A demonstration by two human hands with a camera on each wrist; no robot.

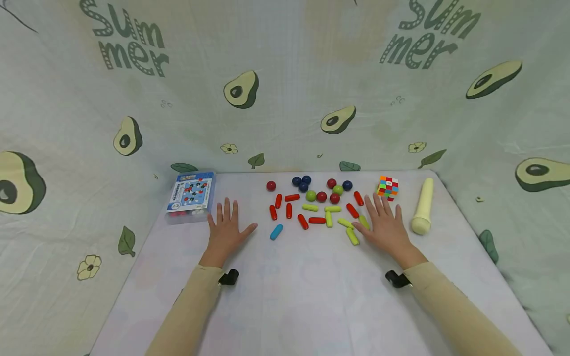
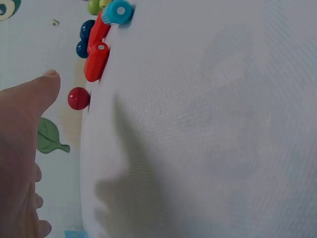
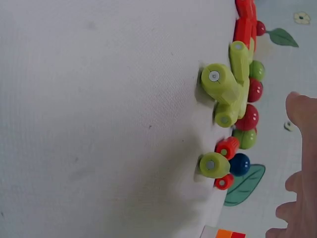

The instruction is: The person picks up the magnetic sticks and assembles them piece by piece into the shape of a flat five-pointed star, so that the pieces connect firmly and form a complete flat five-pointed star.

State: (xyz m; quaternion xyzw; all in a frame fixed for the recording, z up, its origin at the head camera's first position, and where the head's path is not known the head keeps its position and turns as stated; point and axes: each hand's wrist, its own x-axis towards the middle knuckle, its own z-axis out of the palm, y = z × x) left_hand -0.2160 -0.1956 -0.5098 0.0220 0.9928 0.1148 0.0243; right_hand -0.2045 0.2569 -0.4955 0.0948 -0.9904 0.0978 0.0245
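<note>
My left hand (image 1: 225, 233) is spread, palm down, and holds nothing. It lies between the clear plastic box (image 1: 190, 198) with a blue printed label and a single blue rod (image 1: 276, 232). My right hand (image 1: 388, 231) is also spread, with nothing in its fingers. Beside its thumb lie several yellow-green rods (image 3: 220, 84); one is partly covered by the hand. The puzzle cube (image 1: 388, 187) sits just beyond its fingertips. Red rods (image 1: 303, 221) are scattered between the hands. In the left wrist view, a red ball (image 2: 79, 98) shows past the thumb.
Dark blue balls (image 1: 303, 187), green balls (image 1: 310, 196) and more red balls (image 1: 321, 197) cluster toward the table's back edge. A pale yellow, club-shaped object (image 1: 422, 207) lies right of my right hand. Avocado-printed cloth (image 1: 285, 123) hangs behind and beside the white table (image 1: 289, 301).
</note>
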